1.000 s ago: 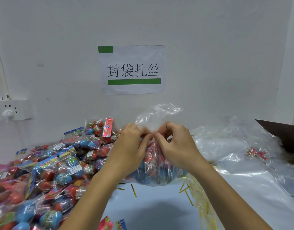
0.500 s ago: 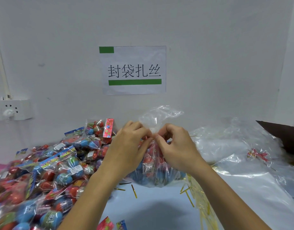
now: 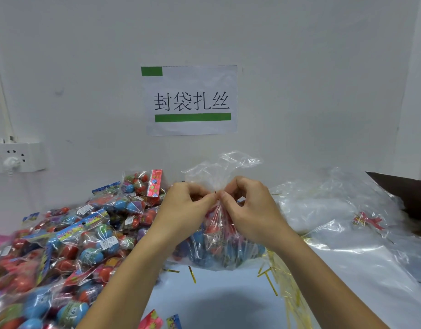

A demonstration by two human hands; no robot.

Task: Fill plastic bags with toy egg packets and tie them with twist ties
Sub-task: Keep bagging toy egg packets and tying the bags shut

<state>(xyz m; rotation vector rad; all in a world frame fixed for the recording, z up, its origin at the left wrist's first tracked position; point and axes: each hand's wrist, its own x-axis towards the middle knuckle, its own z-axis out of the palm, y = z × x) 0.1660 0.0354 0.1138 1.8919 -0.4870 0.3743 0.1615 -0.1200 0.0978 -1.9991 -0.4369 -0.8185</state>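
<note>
White wall (image 3: 299,67) at twelve o'clock carries a paper sign (image 3: 191,100), with a socket strip (image 3: 17,156) at nine. On the pale table (image 3: 216,302), toy egg packets (image 3: 62,245) heap at eight o'clock and empty bags (image 3: 335,210) at three. Left hand (image 3: 188,210) and right hand (image 3: 250,210) pinch the filled bag (image 3: 219,245)'s gathered neck at centre.

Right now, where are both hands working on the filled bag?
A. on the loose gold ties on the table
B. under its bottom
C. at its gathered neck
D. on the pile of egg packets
C: the left hand and right hand pinch the bag together at its bunched neck, above the eggs inside.
</note>
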